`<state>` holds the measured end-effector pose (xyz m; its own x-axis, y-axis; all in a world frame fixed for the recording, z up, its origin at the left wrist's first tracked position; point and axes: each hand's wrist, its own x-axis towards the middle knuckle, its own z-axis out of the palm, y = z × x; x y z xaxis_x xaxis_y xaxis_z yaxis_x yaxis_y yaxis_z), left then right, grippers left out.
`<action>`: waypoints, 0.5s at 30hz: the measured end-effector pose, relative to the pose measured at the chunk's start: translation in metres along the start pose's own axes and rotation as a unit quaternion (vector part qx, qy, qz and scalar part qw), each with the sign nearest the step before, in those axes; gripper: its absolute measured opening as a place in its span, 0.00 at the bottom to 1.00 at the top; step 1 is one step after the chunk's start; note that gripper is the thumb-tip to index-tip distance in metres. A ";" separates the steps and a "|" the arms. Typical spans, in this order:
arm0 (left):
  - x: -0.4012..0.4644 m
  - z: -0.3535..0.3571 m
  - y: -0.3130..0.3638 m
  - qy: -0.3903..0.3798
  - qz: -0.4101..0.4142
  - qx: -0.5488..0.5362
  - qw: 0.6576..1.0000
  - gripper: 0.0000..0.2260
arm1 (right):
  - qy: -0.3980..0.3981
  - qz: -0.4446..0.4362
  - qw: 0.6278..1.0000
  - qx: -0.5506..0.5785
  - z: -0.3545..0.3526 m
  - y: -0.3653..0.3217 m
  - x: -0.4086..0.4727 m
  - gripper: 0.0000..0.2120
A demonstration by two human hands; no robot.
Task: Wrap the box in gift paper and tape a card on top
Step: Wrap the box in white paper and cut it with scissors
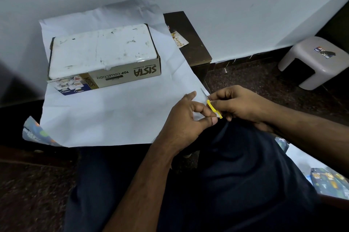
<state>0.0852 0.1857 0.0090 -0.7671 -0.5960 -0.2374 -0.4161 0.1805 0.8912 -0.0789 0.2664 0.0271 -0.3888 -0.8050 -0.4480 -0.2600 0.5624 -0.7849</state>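
Between the fingers of 2 hands, left hand (186, 116) and right hand (238, 104), sit 1 yellow-handled scissors (213, 108), both gripping. Beyond them, 1 box (103, 56) rests on 1 paper sheet (113, 114).

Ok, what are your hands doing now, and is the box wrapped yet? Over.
Right hand grips yellow scissors; left hand pinches the paper edge. Box sits unwrapped on the paper. Card waits on the table.

One mug box (103, 56), one spread sheet of gift paper (105, 114) and one pair of yellow-handled scissors (212, 106) are in view. One small card (179, 40) lies on one dark wooden table (190, 43). One grey plastic stool (311, 61) stands on the floor, and two hands show, the left hand (188, 118) and the right hand (236, 103).
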 end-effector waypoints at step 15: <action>-0.002 -0.003 0.003 -0.007 0.008 -0.004 1.000 0.03 | -0.010 0.001 1.000 -0.012 0.000 -0.007 0.005 0.08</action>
<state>0.0870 0.1852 0.0135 -0.7807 -0.5817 -0.2284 -0.4000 0.1844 0.8977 -0.0788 0.2585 0.0303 -0.3713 -0.8075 -0.4584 -0.2810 0.5683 -0.7734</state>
